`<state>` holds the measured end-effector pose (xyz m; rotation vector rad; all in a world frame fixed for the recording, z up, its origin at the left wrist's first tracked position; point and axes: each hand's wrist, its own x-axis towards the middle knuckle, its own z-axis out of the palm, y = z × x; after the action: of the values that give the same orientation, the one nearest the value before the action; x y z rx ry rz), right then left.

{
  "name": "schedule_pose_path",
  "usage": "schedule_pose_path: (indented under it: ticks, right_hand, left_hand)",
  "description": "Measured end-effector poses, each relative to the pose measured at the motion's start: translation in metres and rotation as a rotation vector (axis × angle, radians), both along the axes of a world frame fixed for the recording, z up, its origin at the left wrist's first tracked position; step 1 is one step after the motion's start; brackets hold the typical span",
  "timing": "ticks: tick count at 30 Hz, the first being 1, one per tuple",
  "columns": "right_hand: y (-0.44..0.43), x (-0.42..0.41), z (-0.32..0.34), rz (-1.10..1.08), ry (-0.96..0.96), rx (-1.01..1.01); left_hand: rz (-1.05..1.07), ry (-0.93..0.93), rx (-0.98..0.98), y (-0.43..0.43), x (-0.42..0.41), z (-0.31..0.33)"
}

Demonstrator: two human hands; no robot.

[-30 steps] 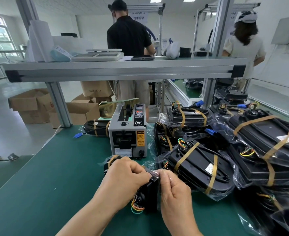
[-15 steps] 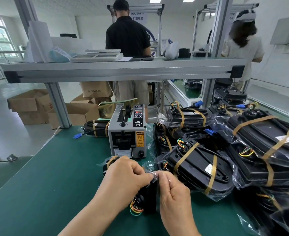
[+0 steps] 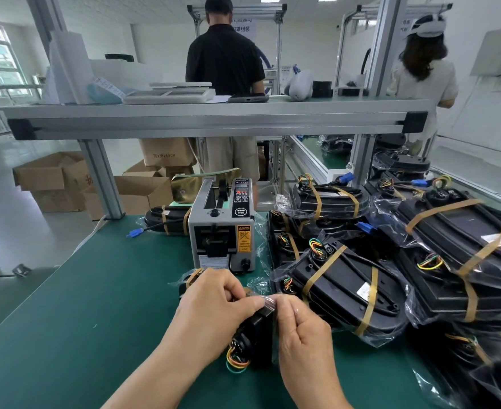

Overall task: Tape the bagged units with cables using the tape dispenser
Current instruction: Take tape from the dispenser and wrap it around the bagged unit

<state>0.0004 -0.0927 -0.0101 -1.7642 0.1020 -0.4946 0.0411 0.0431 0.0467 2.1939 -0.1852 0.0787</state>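
A black bagged unit (image 3: 258, 338) with coloured cable loops stands on edge on the green mat, just in front of the grey tape dispenser (image 3: 222, 228). My left hand (image 3: 214, 305) curls over its top left side and grips it through the clear bag. My right hand (image 3: 302, 340) pinches the plastic at the unit's top edge, thumb against the left hand's fingers. A strip of tan tape shows on the unit behind my left hand. Much of the unit is hidden by both hands.
Several taped bagged units (image 3: 340, 287) are piled on the right half of the bench. One more taped unit (image 3: 166, 219) lies left of the dispenser. An aluminium shelf (image 3: 214, 119) crosses overhead. Two people stand beyond it. Cardboard boxes (image 3: 51, 181) sit on the floor.
Both hands stay on the unit and have shifted only slightly. The fingertips have drawn closer together on the plastic at its top.
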Motion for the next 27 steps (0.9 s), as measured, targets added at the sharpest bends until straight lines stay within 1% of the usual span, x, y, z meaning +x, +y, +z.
schedule_pose_path:
  ticks: [4, 8, 13, 18, 25, 27]
  right_hand:
    - [0.000, -0.001, 0.001, 0.012, 0.002, 0.009]
    - [0.001, -0.001, 0.002, 0.016, 0.025, 0.005]
    - [-0.001, -0.003, 0.005, 0.008, 0.022, -0.032]
    - [-0.001, 0.000, 0.012, 0.040, 0.100, -0.028]
    - [-0.001, 0.005, 0.031, 0.116, 0.239, -0.175]
    - [-0.003, 0.007, 0.037, 0.105, 0.267, -0.254]
  left_hand:
    - [-0.060, 0.009, 0.023, 0.006, 0.005, 0.004]
    - [-0.117, 0.049, 0.110, 0.013, 0.015, 0.008]
    - [-0.146, 0.053, 0.041, 0.014, 0.022, 0.008]
    - [-0.160, 0.072, -0.023, 0.018, 0.030, 0.003]
    - [-0.202, 0.089, -0.027, 0.028, 0.032, -0.003]
    - [-0.199, 0.084, -0.036, 0.029, 0.031, -0.005]
